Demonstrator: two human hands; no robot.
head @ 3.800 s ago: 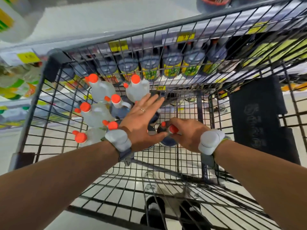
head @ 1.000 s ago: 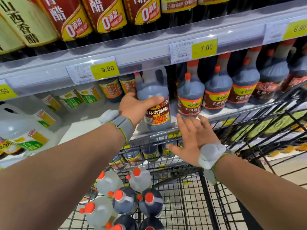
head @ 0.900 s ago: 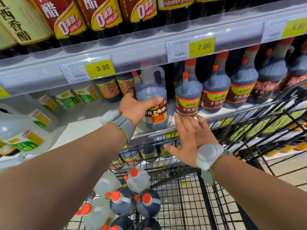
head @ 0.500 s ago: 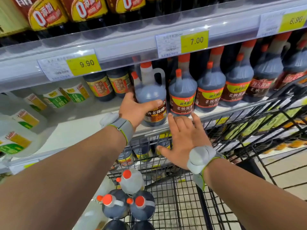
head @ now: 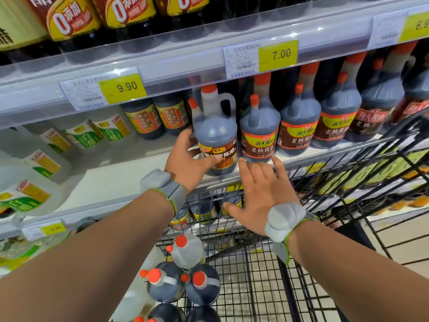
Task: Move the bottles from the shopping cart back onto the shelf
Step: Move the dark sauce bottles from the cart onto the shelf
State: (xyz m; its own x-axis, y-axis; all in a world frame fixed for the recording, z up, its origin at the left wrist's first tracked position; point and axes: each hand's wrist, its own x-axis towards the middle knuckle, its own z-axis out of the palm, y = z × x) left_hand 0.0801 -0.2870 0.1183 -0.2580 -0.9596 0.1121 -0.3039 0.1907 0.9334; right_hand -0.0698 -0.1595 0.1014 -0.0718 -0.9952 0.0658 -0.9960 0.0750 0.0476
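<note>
My left hand grips a dark vinegar bottle with an orange cap and a handle, standing upright at the front of the shelf. To its right, my right hand is open with spread fingers, its fingertips just below a dark soy sauce bottle at the shelf edge. Several bottles with orange caps, dark and clear, stand in the wire shopping cart below.
A row of dark soy sauce bottles fills the shelf to the right. Clear white vinegar jugs stand on its left side. An upper shelf rail with yellow price tags hangs just above the bottle tops. The cart's rim presses against the shelf.
Since the earliest frame my hands left the cart and a dark bottle came up to the shelf. Over the last second the view drew closer while both hands kept their places.
</note>
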